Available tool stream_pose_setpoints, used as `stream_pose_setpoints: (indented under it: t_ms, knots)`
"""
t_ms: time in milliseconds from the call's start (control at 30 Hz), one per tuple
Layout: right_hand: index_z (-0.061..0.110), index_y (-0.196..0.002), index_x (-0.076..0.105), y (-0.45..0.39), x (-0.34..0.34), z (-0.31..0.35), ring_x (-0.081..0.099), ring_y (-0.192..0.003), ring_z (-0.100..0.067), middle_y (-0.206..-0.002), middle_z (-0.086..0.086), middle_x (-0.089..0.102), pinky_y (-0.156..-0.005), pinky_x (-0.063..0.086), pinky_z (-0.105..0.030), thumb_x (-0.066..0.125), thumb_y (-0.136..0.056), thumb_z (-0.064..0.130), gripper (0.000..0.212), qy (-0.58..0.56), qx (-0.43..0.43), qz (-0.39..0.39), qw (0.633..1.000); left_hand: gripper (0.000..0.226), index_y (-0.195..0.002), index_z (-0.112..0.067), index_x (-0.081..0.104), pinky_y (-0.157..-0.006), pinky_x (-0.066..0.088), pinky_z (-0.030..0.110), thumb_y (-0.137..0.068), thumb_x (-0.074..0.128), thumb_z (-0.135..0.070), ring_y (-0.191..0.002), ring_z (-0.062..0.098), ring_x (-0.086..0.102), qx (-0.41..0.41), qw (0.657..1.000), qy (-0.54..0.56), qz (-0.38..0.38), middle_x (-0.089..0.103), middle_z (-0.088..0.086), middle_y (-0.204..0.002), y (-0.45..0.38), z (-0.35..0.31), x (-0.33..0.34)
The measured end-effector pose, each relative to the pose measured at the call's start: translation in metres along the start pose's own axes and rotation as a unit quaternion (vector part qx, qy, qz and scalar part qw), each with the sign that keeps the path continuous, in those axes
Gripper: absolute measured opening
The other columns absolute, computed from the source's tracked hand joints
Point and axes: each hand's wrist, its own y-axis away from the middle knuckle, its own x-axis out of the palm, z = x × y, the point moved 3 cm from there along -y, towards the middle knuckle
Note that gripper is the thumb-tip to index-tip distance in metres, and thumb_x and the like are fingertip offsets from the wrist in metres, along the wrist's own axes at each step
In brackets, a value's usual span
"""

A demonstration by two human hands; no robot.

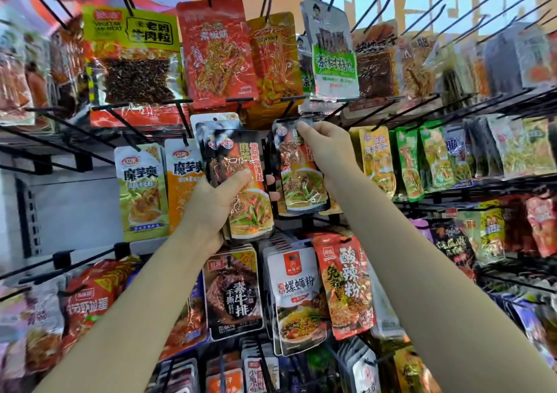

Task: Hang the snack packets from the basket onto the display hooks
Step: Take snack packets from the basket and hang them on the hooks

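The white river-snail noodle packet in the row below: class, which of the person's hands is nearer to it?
Left. The left hand grips a stack just above-left of the white packet; the right hand pinches another packet's top, higher up.

The yellow-green packet [132, 55] at top left reads "老妈牛肉粒". Two hanging packets [141, 190] at mid left read "魔芋爽". Lower down, a white packet [297, 299] reads "螺蛳粉", a red one [346, 287] "酸辣粉", and a dark one [233, 293] "手撕素牛排".

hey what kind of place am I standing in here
Most likely a snack aisle in a shop: black display hooks cover the wall, rows of snack packets hang from them, and each hand holds more stock.
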Motion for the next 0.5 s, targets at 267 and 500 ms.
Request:
stream_pose_setpoints:
  t_ms: [267,500]
  knots:
    - [0.017,-0.097,0.055,0.001,-0.002,-0.002,0.047,-0.068,-0.008,-0.080,0.005,0.050,-0.060,0.040,-0.021,0.073,-0.091,0.030,0.023,0.104,-0.087,-0.108,0.985,0.024,-0.097,-0.014,0.075,-0.095,0.055,0.056,-0.080,0.083,-0.029,-0.096,0.032,0.074,0.004,0.998,-0.016,-0.061,0.079,0.007,-0.095,-0.002,0.001,-0.010]
    - [0.019,-0.086,0.071,0.043,0.022,0.008,0.060,-0.063,0.002,-0.073,0.004,0.068,-0.056,0.045,-0.014,0.066,-0.096,0.035,0.019,0.098,-0.105,0.134,0.981,0.036,-0.106,-0.018,0.073,-0.091,0.057,0.054,-0.074,0.081,-0.033,-0.095,0.032,0.075,0.008,0.999,-0.019,-0.042,0.078,0.008,-0.102,-0.001,0.000,0.001]
